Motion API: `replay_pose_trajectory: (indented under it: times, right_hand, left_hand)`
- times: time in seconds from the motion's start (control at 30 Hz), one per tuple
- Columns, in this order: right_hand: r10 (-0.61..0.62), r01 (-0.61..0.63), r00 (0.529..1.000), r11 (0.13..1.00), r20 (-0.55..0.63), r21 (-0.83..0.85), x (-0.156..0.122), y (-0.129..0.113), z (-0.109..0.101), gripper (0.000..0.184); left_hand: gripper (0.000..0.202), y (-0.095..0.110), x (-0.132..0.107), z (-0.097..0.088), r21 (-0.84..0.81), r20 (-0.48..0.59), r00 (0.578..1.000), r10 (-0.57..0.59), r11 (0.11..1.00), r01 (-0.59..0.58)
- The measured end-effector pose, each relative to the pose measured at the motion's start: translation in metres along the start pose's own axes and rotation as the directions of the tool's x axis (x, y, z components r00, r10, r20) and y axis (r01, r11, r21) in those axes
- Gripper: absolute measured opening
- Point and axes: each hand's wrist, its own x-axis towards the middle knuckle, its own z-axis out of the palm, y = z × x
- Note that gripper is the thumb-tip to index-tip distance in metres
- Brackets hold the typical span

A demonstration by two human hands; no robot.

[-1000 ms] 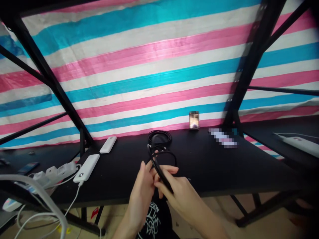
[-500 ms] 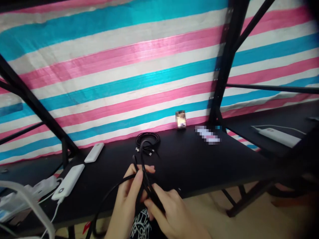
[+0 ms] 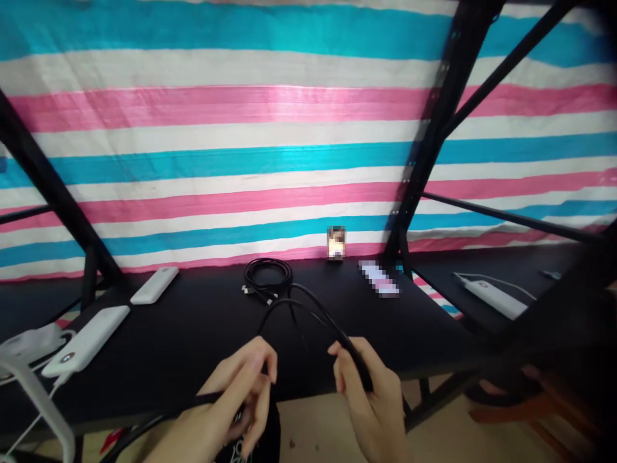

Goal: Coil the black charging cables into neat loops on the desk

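Observation:
A black cable (image 3: pixel 332 320) runs in arched strands between my two hands over the front of the table, and more of it trails off to the lower left. My left hand (image 3: pixel 236 389) has its fingers curled round the cable, with the fingertips pinched. Several strands lie together in my right hand (image 3: pixel 370 386), gripped between thumb and fingers. Just beyond the arches, a coiled black cable (image 3: pixel 268 273) with pale metal plugs rests on the table. Part of the held cable is hidden behind my fingers.
On the black table (image 3: pixel 183 347), two white power banks (image 3: pixel 89 341) (image 3: pixel 155 285) lie at left. A blurred-out upright item (image 3: pixel 336 244) and a flat phone-like one (image 3: pixel 379 279) are at the back. Another white power bank (image 3: pixel 496 298) lies right, beyond a black metal post (image 3: pixel 427 148).
My hands have moved apart, the right one going rightward with its strands, and the cable now arches between them. The view has levelled and shifted slightly.

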Motion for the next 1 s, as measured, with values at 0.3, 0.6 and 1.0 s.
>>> replay_pose_trajectory:
  times: [0.3, 0.6, 1.0]
  right_hand:
    - [-0.026, 0.007, 0.972, 0.997, 0.231, 0.081, -0.008, -0.003, 0.018, 0.02]
    - [-0.028, 0.031, 0.984, 0.999, 0.176, -0.013, -0.017, 0.003, 0.037, 0.053]
    - [0.183, -0.226, 0.959, 0.954, 0.216, 0.196, -0.052, 0.01, 0.089, 0.103]
  left_hand:
    - [0.04, -0.007, 0.026, 0.022, 0.06, -0.2, 0.928, 0.315, 0.949, -0.309]
    - [0.051, 0.0, 0.054, 0.043, 0.304, -0.377, 0.897, 0.23, 0.946, -0.115]
    - [0.026, 0.003, 0.051, 0.02, 0.763, -0.42, 0.578, 0.7, 0.617, -0.193]
